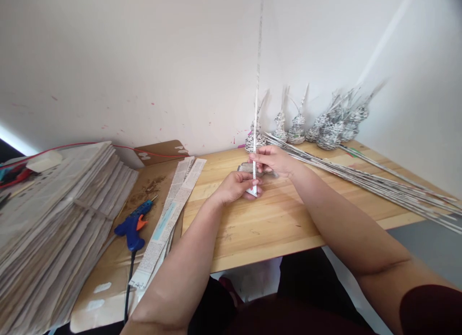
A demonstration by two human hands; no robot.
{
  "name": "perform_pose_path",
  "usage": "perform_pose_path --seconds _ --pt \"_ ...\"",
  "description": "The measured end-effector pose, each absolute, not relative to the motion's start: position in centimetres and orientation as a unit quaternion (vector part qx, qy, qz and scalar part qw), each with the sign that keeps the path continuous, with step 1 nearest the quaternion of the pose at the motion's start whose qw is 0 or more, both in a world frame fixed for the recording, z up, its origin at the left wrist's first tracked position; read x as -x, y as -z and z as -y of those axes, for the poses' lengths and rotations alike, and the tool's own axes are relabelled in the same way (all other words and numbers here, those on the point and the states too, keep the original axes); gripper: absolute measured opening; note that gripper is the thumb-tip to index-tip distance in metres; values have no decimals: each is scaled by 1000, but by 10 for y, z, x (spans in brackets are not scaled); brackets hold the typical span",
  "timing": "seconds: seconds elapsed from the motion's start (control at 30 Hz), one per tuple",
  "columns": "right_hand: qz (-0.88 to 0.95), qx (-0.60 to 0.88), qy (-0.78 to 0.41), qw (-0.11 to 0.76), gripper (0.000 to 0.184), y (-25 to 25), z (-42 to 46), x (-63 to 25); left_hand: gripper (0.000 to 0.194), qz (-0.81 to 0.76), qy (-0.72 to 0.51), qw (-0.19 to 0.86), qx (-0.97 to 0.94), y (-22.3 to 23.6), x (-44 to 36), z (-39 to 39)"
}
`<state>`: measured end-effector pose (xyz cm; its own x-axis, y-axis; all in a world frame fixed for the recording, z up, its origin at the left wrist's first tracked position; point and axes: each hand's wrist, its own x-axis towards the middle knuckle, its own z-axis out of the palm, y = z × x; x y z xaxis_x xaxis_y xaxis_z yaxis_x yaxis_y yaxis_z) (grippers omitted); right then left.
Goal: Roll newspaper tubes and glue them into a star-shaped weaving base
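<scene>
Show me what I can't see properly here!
Head view: grey thing, partly hidden by the left hand and right hand.
Head view: newspaper stack, cut off by the left edge.
Head view: print on the newspaper strips, too small to read.
Head view: rear woven figures, partly hidden by front figures.

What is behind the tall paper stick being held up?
Behind the paper stick are a woven paper figure and the wall. The stick covers a strip of the figure, and the right hand hides some of its lower edge; those parts cannot be seen.
</scene>
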<state>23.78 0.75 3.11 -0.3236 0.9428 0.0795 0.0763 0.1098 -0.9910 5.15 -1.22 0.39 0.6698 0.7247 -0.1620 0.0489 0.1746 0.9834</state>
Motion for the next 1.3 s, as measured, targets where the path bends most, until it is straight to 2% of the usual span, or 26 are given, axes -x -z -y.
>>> perform_pose_path --seconds 0.13,0.37,0.5,0.63,0.73,0.8,0.9,1.0,1.07,1.3 --pt "625 355 -584 377 35 -31 -9 -244 51 -310 -222 703 -600 -5 -50 12" --pt "601 380 -569 414 31 -27 -12 -240 50 -317 -224 703 -596 -5 -51 13" --pt "596 406 -524 453 39 -26 -10 -232 47 -327 -236 696 -594 -3 -53 12" --pt "614 436 -419 507 44 -27 -12 -228 45 -348 -273 674 -591 -3 -53 11" --pt "596 468 -404 512 54 -27 -17 -231 44 -352 -301 668 -583 -5 -52 12" --pt "608 509 -380 476 59 -24 -20 -237 43 -354 -322 663 -575 -7 -52 12" --pt "724 549 -269 318 38 -16 -22 -246 40 -354 -357 648 -572 -8 -52 12" --pt "821 511 -178 184 25 -10 -22 -246 39 -346 -369 632 -587 -8 -54 11" --pt "835 500 -158 168 21 -8 -21 -243 39 -345 -371 624 -595 -6 -54 10" --pt "776 598 -119 162 27 -6 -20 -230 40 -345 -383 609 -603 0 -56 6"
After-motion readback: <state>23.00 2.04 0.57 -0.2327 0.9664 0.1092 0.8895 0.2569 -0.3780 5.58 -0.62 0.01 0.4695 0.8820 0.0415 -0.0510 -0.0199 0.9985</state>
